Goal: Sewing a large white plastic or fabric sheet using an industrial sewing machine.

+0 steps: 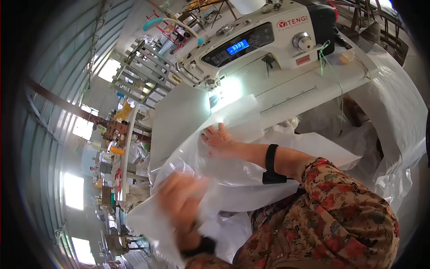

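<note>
My right hand (pixel 218 140) lies on a translucent white plastic sheet (pixel 233 172), fingers spread and pressed flat. It is just on the near side of the sewing machine's (pixel 251 42) lit needle area. The sheet covers part of the machine's table (pixel 174 121), and its far edge reaches close to the needle. My left hand (pixel 183 197) is over the sheet's left part, nearer to me. Motion smears its fingers, so I cannot make out whether it grips the plastic. The sheet hangs in folds toward my lap.
More plastic sheeting (pixel 394 94) drapes over the table's right end. A green thread (pixel 340 89) hangs beside the machine's handwheel (pixel 303 41). Beyond the table's left edge stand a metal rack (pixel 143 71) and a long cluttered bench (pixel 130 152).
</note>
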Action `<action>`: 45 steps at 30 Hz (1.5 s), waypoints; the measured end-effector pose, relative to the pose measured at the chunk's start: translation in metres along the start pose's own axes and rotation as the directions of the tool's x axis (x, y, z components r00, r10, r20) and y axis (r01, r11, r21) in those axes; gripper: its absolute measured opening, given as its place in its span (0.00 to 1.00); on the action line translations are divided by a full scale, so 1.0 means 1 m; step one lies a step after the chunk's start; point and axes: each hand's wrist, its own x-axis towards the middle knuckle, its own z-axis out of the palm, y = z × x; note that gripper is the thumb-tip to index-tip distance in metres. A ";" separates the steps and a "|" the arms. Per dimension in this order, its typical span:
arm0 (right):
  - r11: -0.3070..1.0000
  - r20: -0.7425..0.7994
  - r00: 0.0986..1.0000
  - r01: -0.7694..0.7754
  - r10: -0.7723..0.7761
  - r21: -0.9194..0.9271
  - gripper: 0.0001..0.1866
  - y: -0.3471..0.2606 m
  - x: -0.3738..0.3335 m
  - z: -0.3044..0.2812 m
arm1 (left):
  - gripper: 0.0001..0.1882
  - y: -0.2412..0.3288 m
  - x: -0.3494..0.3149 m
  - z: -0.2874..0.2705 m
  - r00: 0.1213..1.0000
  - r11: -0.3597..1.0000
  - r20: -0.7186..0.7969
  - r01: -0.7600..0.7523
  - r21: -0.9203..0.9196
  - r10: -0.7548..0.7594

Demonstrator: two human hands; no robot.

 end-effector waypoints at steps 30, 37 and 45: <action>0.610 -0.296 0.909 0.060 0.293 0.790 0.03 0.108 -0.055 -0.057 | 0.06 -0.140 -0.023 0.173 0.707 0.527 0.061 0.579 -0.622 -0.705; 0.182 -0.058 0.965 0.011 0.256 0.983 0.02 0.068 -0.074 -0.071 | 0.06 -0.105 -0.031 0.160 0.824 0.787 -0.190 0.403 -0.467 -0.534; 0.527 -0.177 0.982 0.112 0.073 0.842 0.07 0.064 -0.100 -0.096 | 0.06 -0.066 -0.026 0.133 0.822 0.765 -0.181 0.389 -0.513 -0.539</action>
